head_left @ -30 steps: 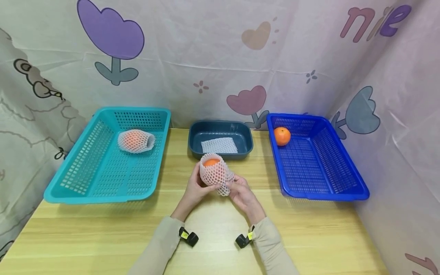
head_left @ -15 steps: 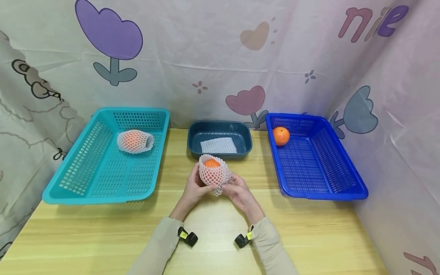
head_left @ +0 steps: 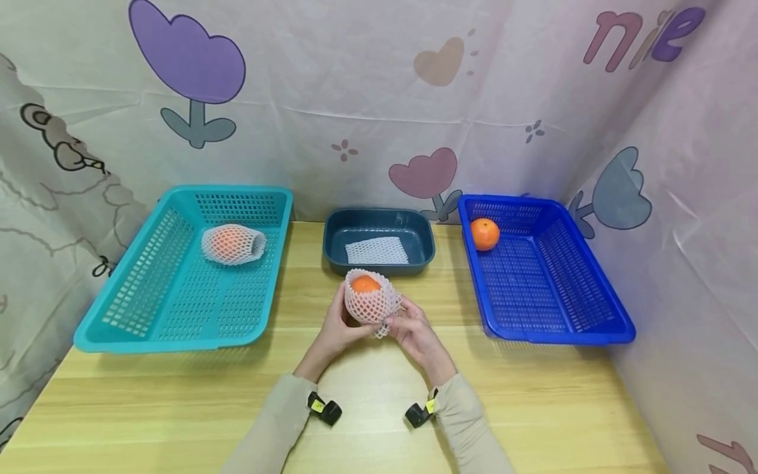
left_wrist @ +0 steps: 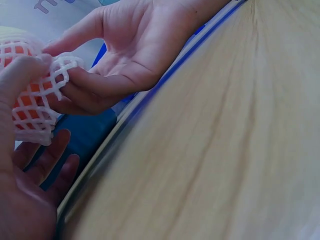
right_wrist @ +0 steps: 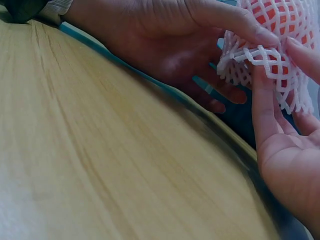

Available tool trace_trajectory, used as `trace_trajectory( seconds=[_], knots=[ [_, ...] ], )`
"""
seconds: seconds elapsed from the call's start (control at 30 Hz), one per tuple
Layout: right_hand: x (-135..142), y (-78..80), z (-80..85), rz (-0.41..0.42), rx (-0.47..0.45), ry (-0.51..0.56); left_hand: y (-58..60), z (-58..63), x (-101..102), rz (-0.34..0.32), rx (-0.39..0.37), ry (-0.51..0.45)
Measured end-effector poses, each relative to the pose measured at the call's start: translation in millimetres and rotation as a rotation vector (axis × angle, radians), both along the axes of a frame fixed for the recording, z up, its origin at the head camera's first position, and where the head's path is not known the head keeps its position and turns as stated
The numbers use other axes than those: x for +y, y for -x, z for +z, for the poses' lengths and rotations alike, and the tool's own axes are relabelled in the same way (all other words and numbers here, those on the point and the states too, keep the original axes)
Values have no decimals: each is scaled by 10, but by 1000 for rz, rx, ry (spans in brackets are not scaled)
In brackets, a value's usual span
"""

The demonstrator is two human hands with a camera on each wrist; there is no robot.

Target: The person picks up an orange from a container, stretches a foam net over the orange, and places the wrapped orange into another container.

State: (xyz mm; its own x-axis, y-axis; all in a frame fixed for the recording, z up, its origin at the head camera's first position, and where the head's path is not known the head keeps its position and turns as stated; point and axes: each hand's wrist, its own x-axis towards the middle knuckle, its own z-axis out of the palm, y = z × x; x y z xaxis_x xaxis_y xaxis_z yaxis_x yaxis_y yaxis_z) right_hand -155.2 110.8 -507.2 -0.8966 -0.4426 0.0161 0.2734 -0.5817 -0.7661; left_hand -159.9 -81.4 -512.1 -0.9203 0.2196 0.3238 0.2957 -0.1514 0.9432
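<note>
An orange [head_left: 365, 284] sits inside a white foam net sleeve [head_left: 379, 307], its top showing through the open end, held above the table in the head view. My left hand [head_left: 337, 329] holds the netted fruit from the left, thumb in front. From the right, my right hand [head_left: 416, 332] pinches the lower end of the net. In the right wrist view, the thumb and fingers of the right hand [right_wrist: 295, 150] grip the net's edge, with the left hand [right_wrist: 165, 45] across from it. The orange shows red through the mesh in the left wrist view.
A teal basket [head_left: 237, 322] at left holds another netted fruit [head_left: 233, 244]. Behind the hands, a dark blue-green tray [head_left: 379, 268] contains flat white foam netting [head_left: 377, 251]. The blue basket [head_left: 551, 337] at right holds a bare orange [head_left: 485, 234]. A printed cloth stands behind.
The net's lower end has been bunched and shifted slightly by the right fingers. More of the orange shows at the open end. The baskets and tray stay put.
</note>
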Motion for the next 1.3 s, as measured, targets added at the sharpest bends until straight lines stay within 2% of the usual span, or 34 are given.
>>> trace_trajectory(
  seconds=[0.17,0.27,0.37,0.5,0.6,0.73,0.87,1.0,1.17,1.3],
  knots=[
    [-2,5,-12,-13,-21,-29,-21,-7,-20,-48,-39,-27],
    [-5,8,-20,0,-13,-35,-20,-9,-18,-52,-56,-58],
    [4,8,-36,72,16,17,-14,-10,-15,-21,-45,-64],
    [29,14,-55,175,41,98,-2,-5,-14,4,7,-32],
    [32,21,-50,191,32,95,11,-9,-15,3,30,-19],
    [11,26,-31,113,-29,40,14,-20,-22,-18,46,-30],
    [-27,40,-13,-79,-104,14,0,-10,-19,-37,52,-25],
    [-51,56,-7,-217,-102,9,-12,7,-29,-42,24,-52],
    [-64,65,-11,-247,-57,-42,-34,20,-62,-38,-94,-175],
    [-85,42,-24,-242,-15,-153,-48,18,-71,-36,-179,-256]
  ],
)
